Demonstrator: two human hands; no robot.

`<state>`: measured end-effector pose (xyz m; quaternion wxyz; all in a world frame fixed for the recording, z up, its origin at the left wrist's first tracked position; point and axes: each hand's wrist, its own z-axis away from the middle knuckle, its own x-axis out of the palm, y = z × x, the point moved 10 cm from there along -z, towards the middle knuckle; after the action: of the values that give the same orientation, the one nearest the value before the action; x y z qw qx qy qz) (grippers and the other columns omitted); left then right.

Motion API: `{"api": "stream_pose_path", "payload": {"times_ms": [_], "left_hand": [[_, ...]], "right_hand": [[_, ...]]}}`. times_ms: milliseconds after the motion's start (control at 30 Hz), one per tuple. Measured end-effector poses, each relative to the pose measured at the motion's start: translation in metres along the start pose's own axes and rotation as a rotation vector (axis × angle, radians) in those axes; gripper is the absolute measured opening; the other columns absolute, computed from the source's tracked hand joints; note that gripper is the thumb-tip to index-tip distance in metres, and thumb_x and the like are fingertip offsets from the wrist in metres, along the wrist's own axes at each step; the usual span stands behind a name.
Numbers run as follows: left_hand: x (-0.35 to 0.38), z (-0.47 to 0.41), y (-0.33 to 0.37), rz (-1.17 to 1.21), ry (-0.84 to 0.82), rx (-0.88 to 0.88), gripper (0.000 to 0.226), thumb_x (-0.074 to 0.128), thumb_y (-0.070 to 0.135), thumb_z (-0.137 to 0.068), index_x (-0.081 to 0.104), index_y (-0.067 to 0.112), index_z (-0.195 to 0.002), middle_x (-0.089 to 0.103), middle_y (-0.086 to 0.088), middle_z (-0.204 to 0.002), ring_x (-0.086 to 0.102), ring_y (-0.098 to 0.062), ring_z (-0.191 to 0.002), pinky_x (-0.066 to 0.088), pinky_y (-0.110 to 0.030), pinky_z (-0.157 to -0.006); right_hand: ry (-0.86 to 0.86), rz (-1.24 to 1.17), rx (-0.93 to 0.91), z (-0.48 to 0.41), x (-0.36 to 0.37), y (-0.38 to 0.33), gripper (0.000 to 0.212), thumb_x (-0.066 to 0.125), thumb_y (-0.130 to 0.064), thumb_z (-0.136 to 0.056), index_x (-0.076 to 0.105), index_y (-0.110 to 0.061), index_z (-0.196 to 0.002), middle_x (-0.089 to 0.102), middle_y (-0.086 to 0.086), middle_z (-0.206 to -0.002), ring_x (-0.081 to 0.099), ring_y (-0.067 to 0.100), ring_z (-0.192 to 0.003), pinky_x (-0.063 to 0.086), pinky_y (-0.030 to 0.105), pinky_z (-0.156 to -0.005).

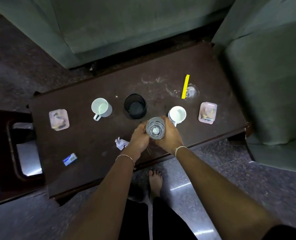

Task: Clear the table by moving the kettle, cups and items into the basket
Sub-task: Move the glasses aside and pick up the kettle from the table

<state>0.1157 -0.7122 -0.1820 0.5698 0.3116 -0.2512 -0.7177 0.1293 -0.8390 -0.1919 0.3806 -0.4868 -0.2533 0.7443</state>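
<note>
Over the dark tabletop [92, 139] I see left hand [139, 136] and right hand [171, 135], fingers [142, 126] wrapped round the clear glass [155, 128] between them; I judge it light, slick, breakable, best gripped mid-wall.

Up top, a green sofa [109, 32] fills the frame, and a second green seat [268, 75] crowds in on the right. Speckled grey floor [247, 179] gleams below, one bare foot [155, 181] planted on it. A dark wooden frame [5, 170] sits far left.
</note>
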Motion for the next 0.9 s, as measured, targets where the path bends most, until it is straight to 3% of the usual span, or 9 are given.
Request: {"api": "stream_pose_path", "payload": {"times_ms": [67,300,467,600,733,900], "left_hand": [[0.003,-0.005,-0.002,-0.021,0.004,-0.003,0.041,0.061,0.002,-0.086,0.059,0.016,-0.125,0.065,-0.003,-0.123,0.059,-0.014,-0.111,0.047,-0.026,-0.095],[0.004,-0.012,-0.004,-0.025,0.0,-0.008,0.042,0.063,0.003,-0.086,0.057,0.023,-0.122,0.063,-0.005,-0.127,0.058,-0.018,-0.118,0.045,-0.039,-0.106],[0.001,-0.015,-0.007,-0.039,-0.022,-0.019,0.049,0.065,0.004,-0.084,0.055,0.019,-0.129,0.063,-0.001,-0.125,0.058,-0.014,-0.115,0.046,-0.027,-0.098],[-0.001,-0.01,-0.006,-0.033,-0.048,-0.051,0.05,0.062,0.0,-0.085,0.052,0.015,-0.131,0.064,0.001,-0.12,0.06,-0.011,-0.107,0.049,-0.021,-0.087],[-0.013,0.003,0.004,0.006,0.01,-0.087,0.058,0.056,-0.01,-0.083,0.043,0.005,-0.138,0.057,-0.003,-0.128,0.053,-0.012,-0.116,0.045,-0.035,-0.105],[-0.034,0.039,0.027,0.006,0.106,-0.047,0.046,0.038,-0.013,-0.086,0.052,0.0,-0.129,0.06,-0.016,-0.13,0.056,-0.025,-0.121,0.044,-0.036,-0.105]], "right_hand": [[0.001,-0.009,-0.006,-0.003,-0.001,0.001,0.061,0.08,-0.029,-0.063,0.045,-0.026,-0.113,0.061,-0.005,-0.108,0.063,0.019,-0.095,0.053,0.033,-0.076],[-0.027,-0.009,0.001,-0.01,0.004,0.005,0.067,0.081,-0.021,-0.063,0.042,-0.021,-0.117,0.058,0.0,-0.112,0.06,0.021,-0.099,0.054,0.04,-0.082],[-0.047,0.011,-0.012,-0.01,0.007,-0.001,0.074,0.083,-0.018,-0.061,0.041,-0.014,-0.122,0.055,0.005,-0.117,0.056,0.024,-0.108,0.051,0.043,-0.089],[-0.068,0.047,-0.049,-0.005,0.005,-0.016,0.093,0.085,-0.019,-0.06,0.034,-0.009,-0.138,0.047,0.01,-0.133,0.045,0.025,-0.125,0.041,0.038,-0.104],[-0.014,0.077,-0.091,0.007,-0.006,-0.036,0.096,0.084,-0.028,-0.061,0.034,-0.009,-0.14,0.044,0.01,-0.138,0.041,0.026,-0.13,0.036,0.038,-0.108],[0.026,0.138,-0.127,0.033,-0.015,-0.063,0.092,0.084,-0.035,-0.063,0.036,-0.011,-0.139,0.042,0.007,-0.14,0.036,0.024,-0.135,0.033,0.033,-0.11]]}}
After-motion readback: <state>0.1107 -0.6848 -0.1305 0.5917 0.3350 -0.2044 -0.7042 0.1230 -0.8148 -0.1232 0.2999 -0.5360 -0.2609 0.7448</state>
